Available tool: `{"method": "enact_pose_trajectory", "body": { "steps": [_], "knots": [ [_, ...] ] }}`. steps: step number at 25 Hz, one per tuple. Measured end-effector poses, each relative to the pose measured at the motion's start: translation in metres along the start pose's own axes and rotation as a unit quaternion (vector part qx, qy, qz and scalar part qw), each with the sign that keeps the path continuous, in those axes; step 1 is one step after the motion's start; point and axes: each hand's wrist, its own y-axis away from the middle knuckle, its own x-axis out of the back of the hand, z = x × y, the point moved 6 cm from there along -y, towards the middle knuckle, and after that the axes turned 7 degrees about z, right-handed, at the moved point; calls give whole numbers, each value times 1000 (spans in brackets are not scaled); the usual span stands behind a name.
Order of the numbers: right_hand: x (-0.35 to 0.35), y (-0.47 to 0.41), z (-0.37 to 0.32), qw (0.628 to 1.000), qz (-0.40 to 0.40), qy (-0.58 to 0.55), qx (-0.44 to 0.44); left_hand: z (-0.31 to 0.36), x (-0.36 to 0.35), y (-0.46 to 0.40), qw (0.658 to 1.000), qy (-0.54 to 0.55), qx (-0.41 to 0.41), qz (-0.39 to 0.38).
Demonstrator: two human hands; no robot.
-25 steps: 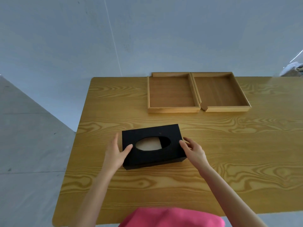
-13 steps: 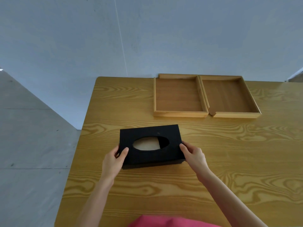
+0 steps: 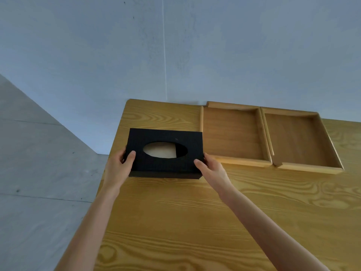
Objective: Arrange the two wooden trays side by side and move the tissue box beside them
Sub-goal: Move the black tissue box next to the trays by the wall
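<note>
A black tissue box (image 3: 166,136) with an oval opening sits at the table's far left, its right end close against the left wooden tray (image 3: 230,133). The right wooden tray (image 3: 297,141) lies flush beside the left one, both along the far edge. My left hand (image 3: 119,167) grips the box's left end, thumb on top. My right hand (image 3: 212,169) grips its front right corner. I cannot tell whether the box rests on the table or is held just above it.
The light wooden table (image 3: 195,222) has its left edge just left of the box and its far edge against a grey wall (image 3: 175,45). Grey floor (image 3: 39,173) lies to the left.
Both hands have carried the tissue box away from me, from the table's near middle to the far left next to the left tray. The trays have not moved.
</note>
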Motion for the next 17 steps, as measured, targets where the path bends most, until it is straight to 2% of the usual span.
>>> {"method": "enact_pose_trajectory", "body": {
  "steps": [10, 12, 14, 15, 17],
  "knots": [
    [-27, -59, -8, 999, -41, -3, -20, -16, -11, -53, 999, 5, 31, 9],
    [-28, -59, -9, 999, -45, 9, 4, -15, -12, -53, 999, -29, 16, 13],
    [-27, -51, -15, 987, -4, 119, 111, -11, -13, -47, 988, -142, -58, 22],
    [-27, -44, -21, 959, 33, 206, 190, -9, -16, -40, 969, -219, -113, 20],
    [-33, -33, -24, 877, 90, 344, 323, -9, -26, -23, 912, -352, -211, 13]
  ]
}}
